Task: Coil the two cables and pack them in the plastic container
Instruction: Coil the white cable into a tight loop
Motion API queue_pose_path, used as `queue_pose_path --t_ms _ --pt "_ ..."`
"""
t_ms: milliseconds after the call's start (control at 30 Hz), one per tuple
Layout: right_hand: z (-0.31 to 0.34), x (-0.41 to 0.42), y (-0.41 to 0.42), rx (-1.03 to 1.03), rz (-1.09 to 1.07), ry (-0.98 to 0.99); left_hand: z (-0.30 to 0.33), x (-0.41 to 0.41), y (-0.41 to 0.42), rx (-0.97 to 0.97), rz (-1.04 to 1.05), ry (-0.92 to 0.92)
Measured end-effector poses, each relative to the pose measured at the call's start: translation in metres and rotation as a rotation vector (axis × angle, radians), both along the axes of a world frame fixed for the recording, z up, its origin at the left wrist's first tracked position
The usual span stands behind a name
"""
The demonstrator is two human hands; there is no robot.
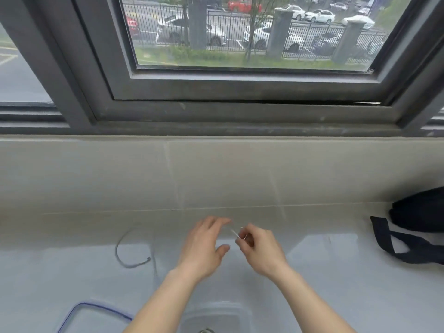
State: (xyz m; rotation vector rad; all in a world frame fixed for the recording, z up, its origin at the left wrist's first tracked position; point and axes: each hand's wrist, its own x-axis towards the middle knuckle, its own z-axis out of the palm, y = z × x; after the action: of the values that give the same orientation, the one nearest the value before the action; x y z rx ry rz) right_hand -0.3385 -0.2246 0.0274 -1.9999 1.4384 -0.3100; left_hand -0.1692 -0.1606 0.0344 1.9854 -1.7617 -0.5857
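Observation:
A grey cable lies in a loose curve on the white sill, left of my hands. My right hand pinches a thin white strip, perhaps a cable or tie, between thumb and fingers. My left hand hovers just left of it with its fingers spread and nothing in it. A clear plastic container stands at the bottom edge between my forearms, with something grey just visible inside at its near rim. Its clear lid with a blue rim lies to the left.
A dark bag with a strap sits on the sill at the far right. A tiled ledge and a grey window frame rise behind the work area.

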Motion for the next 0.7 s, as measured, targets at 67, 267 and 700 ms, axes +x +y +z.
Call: queue_pose_path --t_ms 67,267,700 --pt "0.025 0.006 -0.001 0.046 -0.001 -0.153 0.021 0.004 -0.005 -0.086 -0.051 -0.012" --pt "0.112 0.015 -0.001 0.150 0.125 -0.425 0.100 0.028 -0.002 -0.321 -0.064 0.032" --pt "0.279 0.024 0.052 0.159 0.436 -0.639 0.286 0.078 0.044 -0.699 0.127 0.447"
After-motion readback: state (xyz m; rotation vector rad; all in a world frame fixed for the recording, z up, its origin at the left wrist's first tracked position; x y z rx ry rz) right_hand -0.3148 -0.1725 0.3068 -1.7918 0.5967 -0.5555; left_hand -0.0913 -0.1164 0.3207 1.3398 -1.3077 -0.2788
